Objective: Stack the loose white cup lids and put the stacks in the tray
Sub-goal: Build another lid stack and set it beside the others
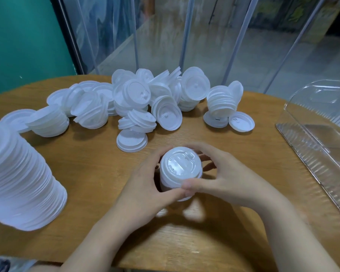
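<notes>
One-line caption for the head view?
Both hands clasp a short lid stack on the table; loose lids behind, clear tray right.

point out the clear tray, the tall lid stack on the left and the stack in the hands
clear tray (310,146), head view, on its near front wall
tall lid stack (22,179), head view, on its ribbed side
held lid stack (180,163), head view, on the top lid

Head-worn camera looks forward and down, close over the wooden table.
</notes>
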Demonstrator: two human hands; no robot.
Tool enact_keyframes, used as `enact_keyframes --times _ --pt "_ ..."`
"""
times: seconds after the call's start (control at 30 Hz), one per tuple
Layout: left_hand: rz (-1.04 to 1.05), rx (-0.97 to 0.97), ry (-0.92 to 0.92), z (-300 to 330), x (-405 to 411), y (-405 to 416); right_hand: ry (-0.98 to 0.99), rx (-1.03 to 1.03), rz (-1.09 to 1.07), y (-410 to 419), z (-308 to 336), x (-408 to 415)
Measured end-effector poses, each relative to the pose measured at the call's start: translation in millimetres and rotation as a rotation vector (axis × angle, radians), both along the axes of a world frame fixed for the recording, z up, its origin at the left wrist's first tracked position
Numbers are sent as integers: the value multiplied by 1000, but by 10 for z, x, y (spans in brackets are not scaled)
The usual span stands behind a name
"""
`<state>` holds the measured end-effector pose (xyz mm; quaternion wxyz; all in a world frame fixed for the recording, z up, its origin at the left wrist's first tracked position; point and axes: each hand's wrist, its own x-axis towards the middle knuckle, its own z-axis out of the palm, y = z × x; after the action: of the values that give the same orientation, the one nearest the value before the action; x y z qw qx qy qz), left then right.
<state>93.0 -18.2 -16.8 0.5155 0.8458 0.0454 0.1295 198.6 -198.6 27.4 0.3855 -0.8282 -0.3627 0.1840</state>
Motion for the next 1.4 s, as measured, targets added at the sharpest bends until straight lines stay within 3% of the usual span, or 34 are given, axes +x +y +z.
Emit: enact_keyframes --times 0.13,0.23,0.3,0.47,1.07,1.2,1.4 --pt "1 -29 32 -3 23 -8 -181 172 -372 -211 -134 458" --pt "0 -47 43 -3 54 -40 -390 -41 -552 -481 -379 865" --pt "5 -53 38 1 71 -59 -413 -178 -612 -610 -512 1016" --pt "7 -67 55 16 104 -88 -370 -170 -594 -640 -655 1162" --pt "-1 -76 48 32 118 -121 -520 -70 -566 -681 -683 1061" --pt "-4 -69 41 38 116 -135 -400 68 -515 -710 -588 876" --pt "-10 -66 45 42 133 -135 31 451 -520 -680 -320 630"
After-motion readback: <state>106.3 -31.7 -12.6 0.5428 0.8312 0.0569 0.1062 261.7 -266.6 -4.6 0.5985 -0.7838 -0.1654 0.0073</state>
